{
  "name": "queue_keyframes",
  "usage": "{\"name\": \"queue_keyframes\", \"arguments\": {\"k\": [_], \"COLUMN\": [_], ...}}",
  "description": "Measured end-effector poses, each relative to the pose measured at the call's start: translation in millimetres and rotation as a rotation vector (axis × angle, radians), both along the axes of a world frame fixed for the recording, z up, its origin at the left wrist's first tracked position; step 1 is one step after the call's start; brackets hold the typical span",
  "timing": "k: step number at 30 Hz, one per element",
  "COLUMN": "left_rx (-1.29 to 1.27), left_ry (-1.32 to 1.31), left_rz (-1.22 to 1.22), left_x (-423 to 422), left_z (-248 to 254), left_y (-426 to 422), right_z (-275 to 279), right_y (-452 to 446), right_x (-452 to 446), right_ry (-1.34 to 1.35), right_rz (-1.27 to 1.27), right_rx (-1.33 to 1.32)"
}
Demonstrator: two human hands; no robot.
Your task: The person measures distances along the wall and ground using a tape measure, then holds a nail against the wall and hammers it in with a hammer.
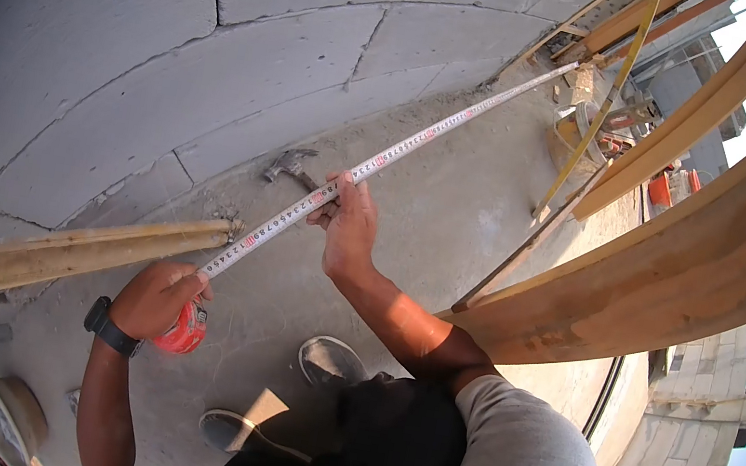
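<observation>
My left hand (157,301), with a dark watch on its wrist, is wrapped round the red case (183,330) of a tape measure at the lower left. The white blade (406,146) runs out straight, up and to the right along the floor beside the wall. Partway along it, my right hand (348,224) grips the blade between closed fingers. The far end of the blade lies near wood and debris at the upper right. A hammer (293,168) rests on the floor near the wall, just beyond my right hand.
A grey block wall (124,77) fills the upper left. A wooden beam (96,257) juts in from the left. Curved wooden boards (649,277) stand at the right, with a yellow strip (599,123) beside them. A bucket (7,419) is at the lower left; shoes (331,363) are on the floor.
</observation>
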State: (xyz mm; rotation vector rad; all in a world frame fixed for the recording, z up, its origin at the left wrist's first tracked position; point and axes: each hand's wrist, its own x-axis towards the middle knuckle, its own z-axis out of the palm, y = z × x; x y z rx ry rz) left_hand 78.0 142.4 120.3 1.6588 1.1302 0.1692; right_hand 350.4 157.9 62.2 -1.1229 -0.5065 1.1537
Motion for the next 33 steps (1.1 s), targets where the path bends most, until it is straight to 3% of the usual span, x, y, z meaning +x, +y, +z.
{"name": "queue_keyframes", "arguments": {"k": [2,5,7,10,14,17,27,30,33], "left_rx": [0.019,0.073,0.116,0.066,0.159,0.272,0.361,0.212,0.316], "left_ry": [-0.026,-0.011,0.12,0.107,-0.018,0.143,0.216,0.17,0.276], "left_rz": [-0.001,0.061,0.051,0.146,0.204,0.217,0.223,0.31,0.301], "left_x": [7.6,7.0,-2.2,-31.3,-60.9,-55.8,-42.3,-39.0,-49.2], "left_z": [-2.6,5.8,26.3,29.3,11.4,2.1,-5.4,0.7,10.6], "left_y": [5.2,4.8,3.8,-0.9,-8.4,-9.8,1.6,-3.2,-10.8], "right_z": [-1.6,2.8,6.3,10.6,9.8,8.1,4.0,1.8,-1.7], "right_y": [2.0,19.9,32.3,55.9,65.5,61.7,45.5,56.0,72.9], "right_x": [0.8,18.3,39.9,69.0,73.1,64.0,41.3,56.0,85.5], "right_ry": [-0.077,0.023,0.066,0.129,0.049,0.006,-0.087,-0.049,0.042], "right_rz": [0.025,-0.068,-0.14,-0.394,-0.377,-0.335,-0.043,-0.105,-0.253], "right_rx": [-0.009,-0.051,-0.024,-0.017,-0.004,0.028,0.021,0.029,0.058]}}
